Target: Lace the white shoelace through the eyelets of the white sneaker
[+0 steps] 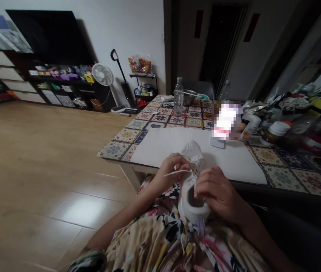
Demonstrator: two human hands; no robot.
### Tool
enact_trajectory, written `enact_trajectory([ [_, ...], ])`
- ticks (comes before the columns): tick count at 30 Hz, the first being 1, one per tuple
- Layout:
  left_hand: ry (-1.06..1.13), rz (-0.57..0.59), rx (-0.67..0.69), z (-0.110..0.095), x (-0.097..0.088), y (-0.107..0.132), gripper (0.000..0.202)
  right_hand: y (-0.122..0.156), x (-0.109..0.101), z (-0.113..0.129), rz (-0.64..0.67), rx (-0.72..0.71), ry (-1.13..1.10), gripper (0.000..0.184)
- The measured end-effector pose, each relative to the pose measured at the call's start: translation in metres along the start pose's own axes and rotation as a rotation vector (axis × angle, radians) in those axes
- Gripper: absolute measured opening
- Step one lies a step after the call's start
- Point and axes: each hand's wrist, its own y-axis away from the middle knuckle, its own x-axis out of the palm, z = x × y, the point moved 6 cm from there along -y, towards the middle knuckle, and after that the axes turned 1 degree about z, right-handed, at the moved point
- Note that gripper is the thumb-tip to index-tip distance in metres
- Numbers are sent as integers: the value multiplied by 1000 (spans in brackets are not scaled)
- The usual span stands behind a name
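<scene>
A white sneaker rests on my lap and against the table's front edge, its toe pointing away from me and its dark opening facing up. My left hand is at the left side of the lacing, fingers pinched on a white shoelace whose loose end sticks out to the left. On the other side, my right hand curls its fingers over the shoe's right edge near the eyelets. Whether a lace lies under those fingers is hidden. A small purple clip-like piece lies just below the heel.
A white sheet covers the front of the patterned table. A lit phone on a stand, a plastic bottle and a metal bowl stand beyond the shoe. Jars and clutter crowd the right side.
</scene>
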Motion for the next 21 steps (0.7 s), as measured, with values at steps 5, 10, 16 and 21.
enact_trajectory([
  [5,101,66,-4,-11,-6,6,13,3,-6,-10,-32,164,263,2],
  [10,68,388,92,-34,1,14,15,4,-9,-4,-4,176,111,17],
  [16,22,450,176,-41,0,18,21,13,-21,32,214,-68,-596,27],
  [21,28,422,141,-36,7,19,19,10,-22,-15,-3,258,-146,19],
])
